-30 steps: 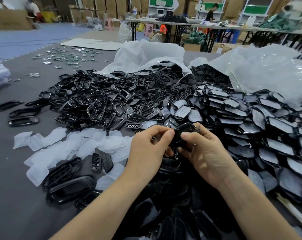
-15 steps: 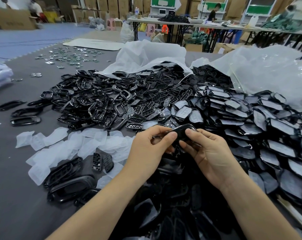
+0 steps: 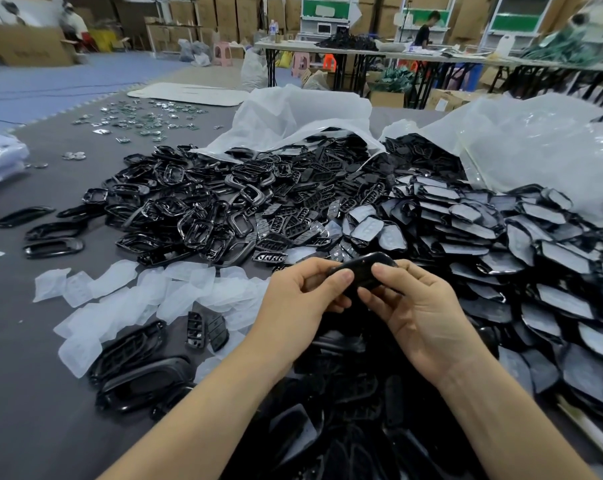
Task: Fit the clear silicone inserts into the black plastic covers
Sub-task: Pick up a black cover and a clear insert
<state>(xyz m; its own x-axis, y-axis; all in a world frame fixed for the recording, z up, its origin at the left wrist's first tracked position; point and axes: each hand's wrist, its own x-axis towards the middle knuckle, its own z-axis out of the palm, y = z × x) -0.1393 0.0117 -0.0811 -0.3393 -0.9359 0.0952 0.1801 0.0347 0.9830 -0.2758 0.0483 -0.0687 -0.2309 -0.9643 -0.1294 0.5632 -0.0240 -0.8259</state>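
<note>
A: Hands?
B: Centre of view. Left hand (image 3: pixel 303 299) and right hand (image 3: pixel 417 313) both pinch one black cover (image 3: pixel 362 268), thumbs on top, fingers curled beneath.
A: Inserts?
B: Clear silicone inserts (image 3: pixel 147 296) lie scattered on the grey mat (image 3: pixel 33 393), 9 o'clock from the hands. Whether one sits in the held cover, cannot tell.
A: Around them?
B: Heap of black frames (image 3: pixel 196 216) at 11 o'clock. Stacked covers (image 3: pixel 500 244) showing pale inserts at 3 o'clock. White plastic bags (image 3: pixel 307 112) at 12.
</note>
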